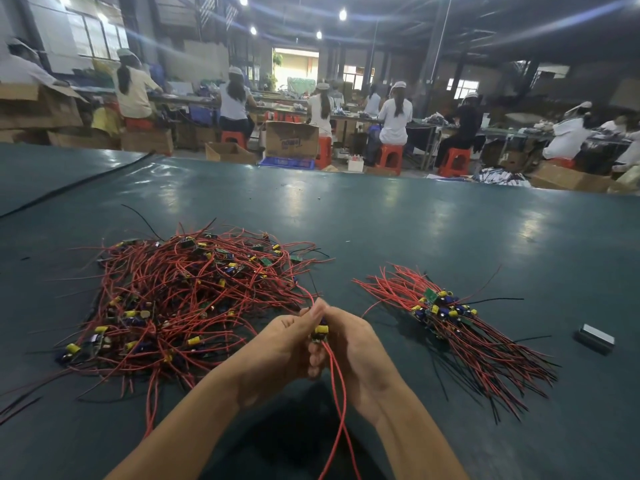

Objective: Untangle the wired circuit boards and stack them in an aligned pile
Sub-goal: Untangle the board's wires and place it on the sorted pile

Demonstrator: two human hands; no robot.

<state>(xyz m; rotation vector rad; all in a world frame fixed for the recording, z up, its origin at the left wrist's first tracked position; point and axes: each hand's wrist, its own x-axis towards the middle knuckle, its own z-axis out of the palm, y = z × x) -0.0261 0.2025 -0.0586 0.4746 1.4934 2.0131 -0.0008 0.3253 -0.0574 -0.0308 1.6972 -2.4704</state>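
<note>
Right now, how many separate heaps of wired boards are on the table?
2: a tangled heap at left, an aligned pile at right. One more board sits in the hands.

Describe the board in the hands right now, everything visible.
The held circuit board is small and mostly hidden, pinched between the left hand and the right hand above the green table. A yellow cylindrical component and a dark body beneath it show between the fingers. Two red wires hang down from it toward the wearer. Another red lead runs up from the fingertips toward the tangled pile on the left, so it may not be free yet. The board's surface cannot be made out.
</note>
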